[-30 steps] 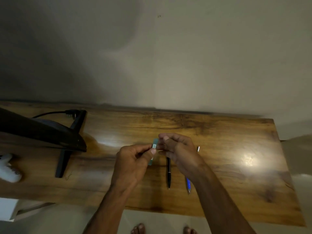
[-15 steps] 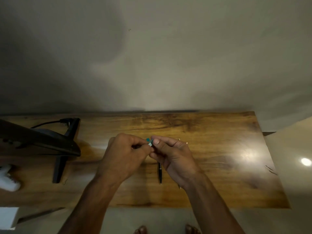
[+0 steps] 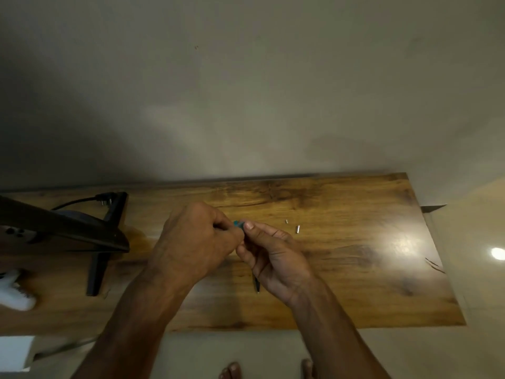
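Observation:
Both hands meet above the middle of a wooden table (image 3: 341, 269). My left hand (image 3: 196, 242) has its fingers curled round a small teal pen part (image 3: 238, 224), of which only the tip shows. My right hand (image 3: 273, 255) pinches the same teal part from the right with thumb and fingers. A black pen (image 3: 257, 284) lies on the table under my right hand, mostly hidden. Two small metal pieces (image 3: 297, 229) lie on the wood just right of the hands.
A dark monitor (image 3: 60, 228) on a black stand (image 3: 98, 269) with a plugged cable occupies the table's left. A white object (image 3: 13, 291) lies at the far left edge. A wall runs behind the table. Toes show on the floor below the front edge.
The hands have closed together round the teal part, hiding most of it. The blue pen seen earlier is now hidden under my right arm. The camera view has shifted.

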